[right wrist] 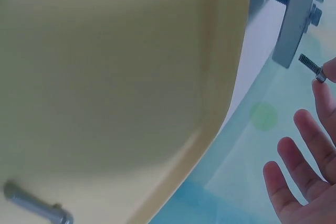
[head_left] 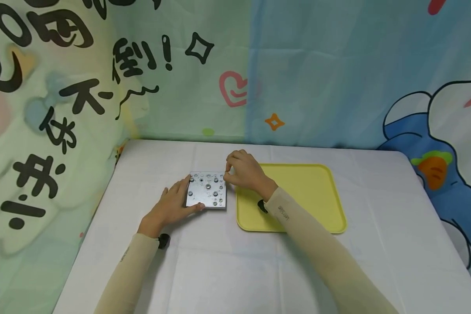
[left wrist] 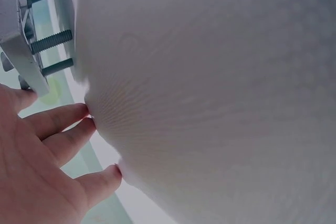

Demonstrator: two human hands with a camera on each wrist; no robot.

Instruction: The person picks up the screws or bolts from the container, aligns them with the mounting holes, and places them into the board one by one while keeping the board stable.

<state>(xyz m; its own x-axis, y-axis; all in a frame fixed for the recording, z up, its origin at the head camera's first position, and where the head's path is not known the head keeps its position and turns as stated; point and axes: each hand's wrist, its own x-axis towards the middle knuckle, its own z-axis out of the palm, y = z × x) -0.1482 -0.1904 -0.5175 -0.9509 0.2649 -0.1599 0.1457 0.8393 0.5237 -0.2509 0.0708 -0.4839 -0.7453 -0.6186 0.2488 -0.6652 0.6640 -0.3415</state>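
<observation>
A square silver metal plate (head_left: 206, 190) with several bolts through it stands on the white tabletop; threaded shanks show under it in both wrist views. My left hand (head_left: 175, 204) rests at its left side, fingers spread and fairly straight, one touching the left edge and the thumb at the near edge. Other left fingertips (left wrist: 86, 109) press on the cloth. Over the plate's far right corner, my right hand (head_left: 246, 171) pinches a small bolt (right wrist: 311, 66) between thumb and index finger. In the right wrist view that bolt is apart from the plate, its threaded end toward it.
A yellow tray (head_left: 306, 192) lies just right of the plate, under my right forearm. In the right wrist view a grey metal rod-like piece (right wrist: 37, 203) lies in it; its kind is unclear. A printed cloth backdrop (head_left: 298, 87) rises behind the table's far edge.
</observation>
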